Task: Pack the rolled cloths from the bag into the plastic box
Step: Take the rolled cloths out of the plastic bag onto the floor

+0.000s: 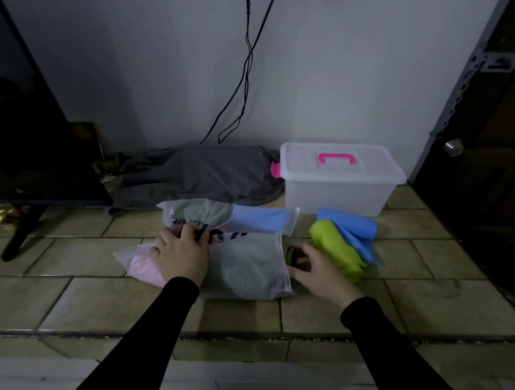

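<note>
Cloths in pale pink, lilac and grey-green show through the frosted bag (240, 254), which lies flat on the tiled floor (425, 304) with its open mouth turned to the right. The left hand (182, 255) rests on top of the bag with fingers bent over the printed plastic, probably pinning it so it does not slide while the other side is worked. The right hand (315, 267) sits at the bag's mouth, fingers curled around a small dark roll (295, 254) that appears to be partly drawn out; whether the grip is firm I cannot tell in the dim light. A green roll (335, 247) and a blue roll (350, 227) lie touching each other just beside that hand, between the bag and the plastic box (339, 182), likely staged there until the box is opened. The box stands against the wall with its lid shut and the pink handle (337, 158) folded flat, so nothing is packed yet. How many rolls remain in the bag is unclear, since the plastic blurs their outlines. A grey garment (209, 173) lies heaped behind the bag, and a dark screen (25, 136) is cut off at the left edge.
</note>
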`<action>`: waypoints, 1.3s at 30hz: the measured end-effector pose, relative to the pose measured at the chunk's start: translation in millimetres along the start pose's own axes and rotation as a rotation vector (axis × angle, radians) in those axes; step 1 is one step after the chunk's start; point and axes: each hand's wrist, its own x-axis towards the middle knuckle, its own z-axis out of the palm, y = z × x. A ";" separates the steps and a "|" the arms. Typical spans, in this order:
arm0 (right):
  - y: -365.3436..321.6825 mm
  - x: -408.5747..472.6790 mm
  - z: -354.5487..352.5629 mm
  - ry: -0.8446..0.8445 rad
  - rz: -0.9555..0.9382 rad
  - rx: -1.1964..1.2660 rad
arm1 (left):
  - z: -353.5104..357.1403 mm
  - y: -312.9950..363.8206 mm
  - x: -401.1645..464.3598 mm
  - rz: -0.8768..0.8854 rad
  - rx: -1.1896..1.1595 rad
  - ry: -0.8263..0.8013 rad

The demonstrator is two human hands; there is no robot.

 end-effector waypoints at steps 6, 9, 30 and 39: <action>6.2 -17.4 -7.2 0.111 0.081 0.209 | 1.4 0.9 -0.1 0.016 -0.012 0.021; 8.3 -24.9 -14.9 0.278 0.133 0.395 | 3.7 0.1 -0.5 0.037 -0.019 0.040; 25.0 -27.5 -24.2 0.661 0.189 -0.533 | 1.3 -1.4 -1.5 0.064 -0.004 0.034; -20.4 -28.2 -15.3 -0.062 -0.122 -0.217 | 2.9 -3.2 -1.1 0.067 -0.005 0.049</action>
